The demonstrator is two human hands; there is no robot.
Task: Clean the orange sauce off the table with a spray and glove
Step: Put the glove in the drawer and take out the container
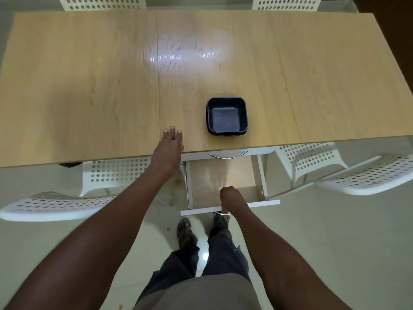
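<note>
— Where are the hands?
— The left hand point(170, 146) lies flat on the near edge of the desk point(89, 86), fingers straight. The right hand point(230, 201) is curled round the metal handle point(222, 213) of the lower drawer point(221, 182), which stands pulled out.
— Any orange sauce?
— Small orange spots point(178, 181) on the floor beside the drawer; none I can make out on the desk.
— What's around?
— A dark square bowl point(226, 116) near the desk's front edge, and white perforated chairs point(335, 159) on both sides.
</note>
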